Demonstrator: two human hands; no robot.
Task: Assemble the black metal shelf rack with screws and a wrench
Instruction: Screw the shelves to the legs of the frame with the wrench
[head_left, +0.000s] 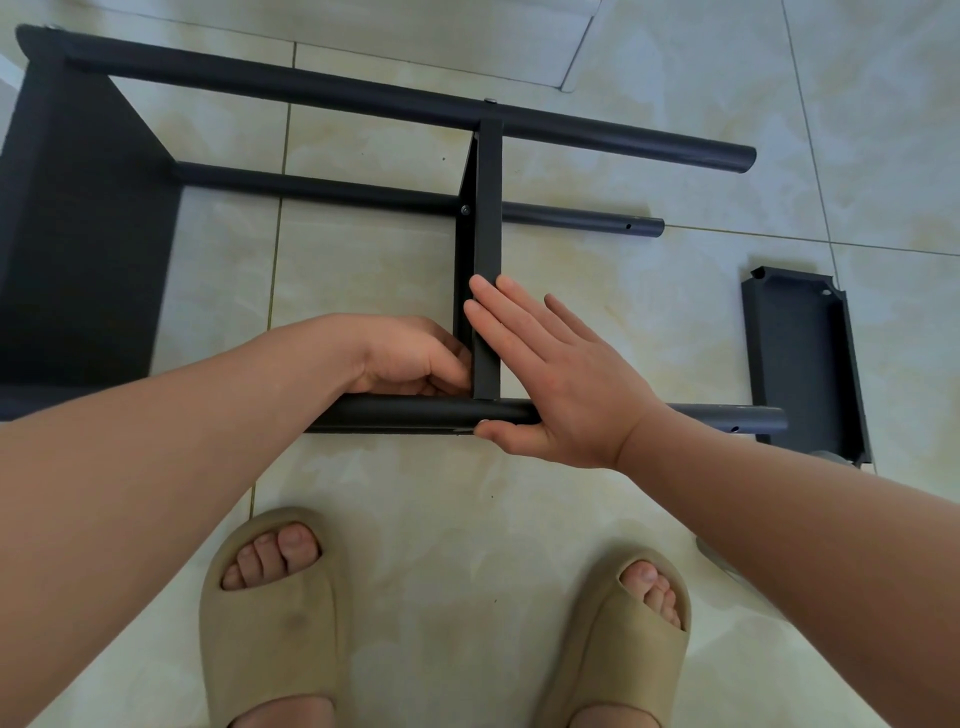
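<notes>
Head view, looking straight down: the black metal shelf rack (311, 189) lies on its side on the pale tiled floor (649, 291), running left to right. A broad end shelf (78, 234) closes it off on the left. From there the far pole (415, 111) and the near pole (415, 411) reach out to the right, both with open ends. Between them stands the middle shelf (488, 218), seen edge-on and running from far to near. There's a screw head (490, 101) where it meets the far pole, and a second screw (465, 210) sits at the lower pole in between.

All the action is at the near corner, where the middle shelf meets the near pole. The right hand (550, 374) is flat, fingers straight and together, laid against the right face of the shelf's edge. Its thumb is stretched along the near side of the pole. The left hand (410, 358) comes in from the left with fingers curled, tucked tight against the left side of that same joint. I cannot tell whether it's pinching a screw or a tool, because the fingertips are hidden behind the shelf's edge.

Off to the right lies a loose shelf (800, 358), hollow side up, with the near pole's right end crossing in front of its left edge. At the near edge of the picture, two feet in beige slippers (270, 623) are planted on the tiles.
</notes>
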